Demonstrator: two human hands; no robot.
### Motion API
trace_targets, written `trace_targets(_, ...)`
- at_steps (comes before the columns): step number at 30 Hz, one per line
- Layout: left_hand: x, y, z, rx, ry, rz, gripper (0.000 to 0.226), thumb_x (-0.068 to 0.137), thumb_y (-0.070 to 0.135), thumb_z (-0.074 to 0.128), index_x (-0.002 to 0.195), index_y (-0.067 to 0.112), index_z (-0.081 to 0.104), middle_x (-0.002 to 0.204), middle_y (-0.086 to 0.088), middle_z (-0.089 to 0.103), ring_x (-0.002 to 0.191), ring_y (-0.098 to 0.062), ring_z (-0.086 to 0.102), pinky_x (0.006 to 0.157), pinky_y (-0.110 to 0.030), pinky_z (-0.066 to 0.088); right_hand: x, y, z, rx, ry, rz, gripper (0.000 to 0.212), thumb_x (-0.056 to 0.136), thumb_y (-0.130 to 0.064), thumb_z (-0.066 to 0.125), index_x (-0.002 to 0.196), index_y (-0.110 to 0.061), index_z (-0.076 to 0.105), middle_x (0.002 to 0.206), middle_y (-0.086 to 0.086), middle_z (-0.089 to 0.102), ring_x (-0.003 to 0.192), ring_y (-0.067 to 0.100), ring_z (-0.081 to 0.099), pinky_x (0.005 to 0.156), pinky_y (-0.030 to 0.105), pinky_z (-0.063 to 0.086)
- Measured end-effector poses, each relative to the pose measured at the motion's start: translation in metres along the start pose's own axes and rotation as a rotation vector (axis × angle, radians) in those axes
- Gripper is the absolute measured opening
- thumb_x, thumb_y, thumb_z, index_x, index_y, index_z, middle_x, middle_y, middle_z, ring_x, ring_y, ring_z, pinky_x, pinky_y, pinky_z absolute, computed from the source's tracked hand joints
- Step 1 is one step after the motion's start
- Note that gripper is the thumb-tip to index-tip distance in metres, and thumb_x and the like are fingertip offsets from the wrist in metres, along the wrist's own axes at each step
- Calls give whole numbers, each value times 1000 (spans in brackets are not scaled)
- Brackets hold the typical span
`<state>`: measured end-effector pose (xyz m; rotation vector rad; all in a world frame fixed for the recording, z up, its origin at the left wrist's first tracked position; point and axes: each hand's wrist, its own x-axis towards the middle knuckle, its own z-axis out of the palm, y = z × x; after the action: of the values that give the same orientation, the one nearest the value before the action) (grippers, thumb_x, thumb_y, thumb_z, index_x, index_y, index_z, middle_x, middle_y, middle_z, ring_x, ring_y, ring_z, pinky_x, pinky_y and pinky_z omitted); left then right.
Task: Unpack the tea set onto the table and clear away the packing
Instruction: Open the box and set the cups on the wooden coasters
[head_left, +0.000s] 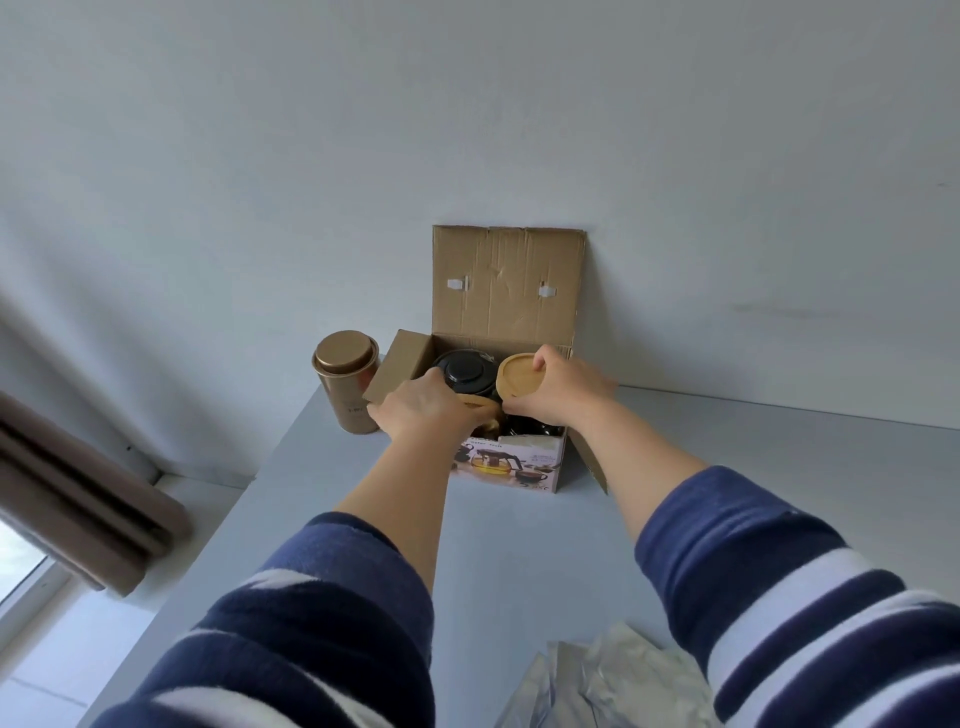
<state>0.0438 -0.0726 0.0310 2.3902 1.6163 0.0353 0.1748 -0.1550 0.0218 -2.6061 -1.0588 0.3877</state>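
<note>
An open cardboard box (506, 462) with a printed tea-set picture on its front stands at the far side of the table (363, 519), its lid flap (509, 280) upright against the wall. Inside sits a teapot with a black lid (465, 371). My right hand (558, 392) grips a round wooden coaster (517, 375) above the box's right half. My left hand (426, 408) reaches into the box's left front and closes on a light wooden piece (480, 404), mostly hidden under the fingers. Dark cups (535, 427) show below the right hand.
A copper-coloured tin canister (347, 387) stands just left of the box. Crumpled grey packing paper (613, 686) lies at the table's near edge, between my sleeves. A brown curtain (78, 493) and window are at the left, beyond the table's left edge.
</note>
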Motion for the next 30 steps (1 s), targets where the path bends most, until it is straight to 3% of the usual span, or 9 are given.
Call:
trace_targets(3, -21, -16, 5, -163, 83, 70, 62, 69, 71, 65, 105, 23, 50, 87, 2, 64, 86, -22, 63, 66, -30, 50, -14, 3, 1, 58, 17, 23, 64, 57, -68, 67, 103, -33, 39, 109, 0, 56, 96, 22, 54, 81, 37, 50)
trace_targets(5, -32, -28, 15, -266, 123, 107, 59, 71, 66, 67, 108, 23, 50, 87, 1, 66, 82, -22, 63, 59, -29, 46, -26, 5, 5, 60, 52, 34, 63, 60, -64, 69, 105, -33, 39, 114, 1, 55, 100, 23, 53, 81, 36, 50)
trace_targets(13, -58, -55, 37, -555, 219, 281, 57, 69, 56, 77, 109, 24, 52, 109, 0, 64, 92, -22, 61, 66, -30, 50, -67, 17, 17, 22, 202, 89, 68, 62, -58, 74, 118, -32, 44, 122, 6, 50, 112, 27, 48, 86, 35, 47)
trace_targets(17, -62, -44, 28, -537, 193, 364, 57, 69, 57, 76, 108, 25, 51, 103, -1, 65, 89, -19, 58, 67, -29, 49, -91, 36, 4, 44, 205, 144, 74, 61, -61, 73, 121, -29, 45, 125, 5, 49, 117, 28, 45, 90, 36, 44)
trace_targets(23, -75, 22, 19, -516, 118, 442, 53, 69, 59, 74, 101, 24, 50, 88, 2, 68, 78, -19, 65, 69, -38, 58, -113, 104, -35, 102, 243, 267, 65, 65, -53, 73, 120, -29, 45, 125, 6, 48, 119, 29, 43, 89, 36, 42)
trace_targets(30, -110, 140, 66, -512, -53, 395, 57, 66, 63, 73, 97, 21, 51, 85, -1, 65, 79, -24, 64, 65, -32, 53, -112, 231, -69, 84, 224, 369, 65, 65, -52, 71, 117, -29, 42, 119, 5, 45, 115, 27, 43, 87, 37, 45)
